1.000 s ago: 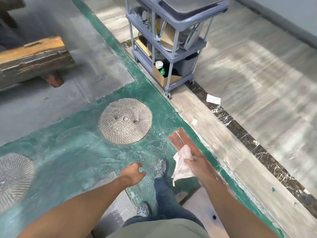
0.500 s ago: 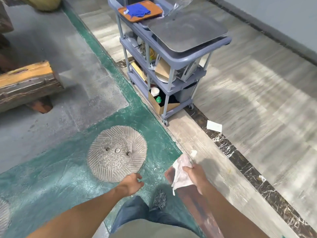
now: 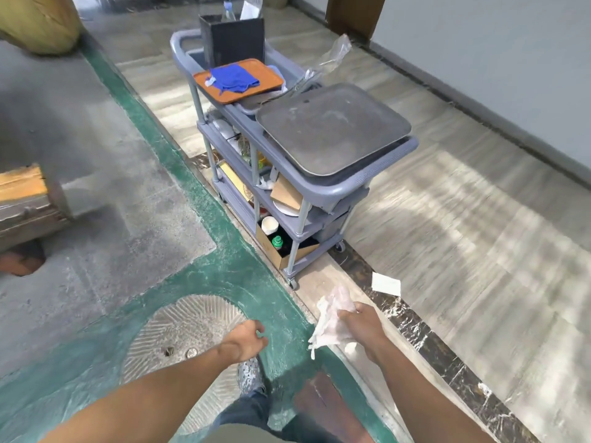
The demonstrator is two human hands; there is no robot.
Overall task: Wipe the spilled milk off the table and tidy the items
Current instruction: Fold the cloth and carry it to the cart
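Observation:
A crumpled white tissue [image 3: 331,318] hangs from my right hand [image 3: 363,327], which is closed on it at waist height over the floor. My left hand [image 3: 246,340] is beside it, fingers loosely curled, holding nothing. A grey three-shelf service cart [image 3: 339,190] stands straight ahead. On its top lie a grey tray [image 3: 332,129] and an orange tray [image 3: 265,87] with a blue cloth [image 3: 235,78] on it. No table or milk is in view.
The cart's lower shelves hold plates, a cardboard box, a paper cup [image 3: 269,225] and a green-capped bottle [image 3: 277,242]. A white paper scrap [image 3: 386,284] lies on the floor right of the cart. A wooden bench [image 3: 22,203] is at the left. A round stone disc [image 3: 192,327] is set in the floor.
I have walked toward the cart, which is now closer and fully visible from the top. My right hand still carries the tissue; my left hand stays empty.

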